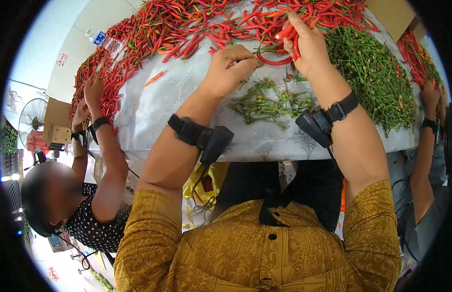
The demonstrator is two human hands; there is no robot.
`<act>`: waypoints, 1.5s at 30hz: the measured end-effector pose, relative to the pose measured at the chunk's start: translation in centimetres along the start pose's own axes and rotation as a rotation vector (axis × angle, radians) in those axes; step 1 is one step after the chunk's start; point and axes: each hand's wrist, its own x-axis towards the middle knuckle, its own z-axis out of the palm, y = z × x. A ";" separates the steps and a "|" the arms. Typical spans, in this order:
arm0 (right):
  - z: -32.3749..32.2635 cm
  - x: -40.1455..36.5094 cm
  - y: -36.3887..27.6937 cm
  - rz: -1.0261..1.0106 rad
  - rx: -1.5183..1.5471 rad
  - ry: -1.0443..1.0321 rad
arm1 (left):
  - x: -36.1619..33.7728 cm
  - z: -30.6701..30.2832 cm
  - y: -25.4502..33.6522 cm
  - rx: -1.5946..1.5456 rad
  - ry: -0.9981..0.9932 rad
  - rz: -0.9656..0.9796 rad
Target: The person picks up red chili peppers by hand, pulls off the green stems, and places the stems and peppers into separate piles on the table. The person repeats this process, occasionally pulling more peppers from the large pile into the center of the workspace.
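Note:
Red chili peppers [274, 59] are gripped in my right hand [311, 48], thumb up, with several ends sticking out past the fingers. My left hand [228, 70] is just to the left, its fingertips pinched together by the tip of one long curved chili. Whatever is in that pinch is too small to make out. Below both hands lies a small heap of green stems [270, 102] on the patterned plastic tablecloth [155, 109]. A large spread of red chilies [162, 24] covers the far side of the table.
A big pile of green stems [372, 73] lies to the right. A plastic bottle [103, 40] rests among the chilies at the far left. One co-worker's hands [92, 95] touch chilies at left; another's hand [429, 95] is at far right. One loose chili [153, 78] lies apart.

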 end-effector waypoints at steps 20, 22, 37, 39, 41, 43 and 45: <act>-0.2 -0.1 -0.5 0.039 0.084 -0.101 | 1.3 0.5 -2.4 0.692 0.382 0.392; -0.2 -0.2 -0.6 0.039 0.012 -0.045 | 1.1 0.7 -1.5 0.363 0.508 0.182; 0.6 -1.1 -0.5 0.195 -0.083 -0.407 | 0.4 1.3 -0.4 -0.213 0.124 0.116; 0.5 -1.2 -0.6 0.157 -0.057 -0.404 | 0.4 1.4 0.0 -0.316 0.112 0.070; 0.4 -1.0 -0.2 0.113 -0.049 -0.395 | 0.4 1.8 0.3 -0.349 0.161 0.032; 0.5 -1.0 -0.1 0.068 -0.041 -0.385 | 0.6 1.6 -0.3 -0.264 0.188 -0.023; 0.6 -1.0 0.2 0.000 -0.048 -0.344 | 0.7 1.5 -0.3 -0.179 0.215 -0.077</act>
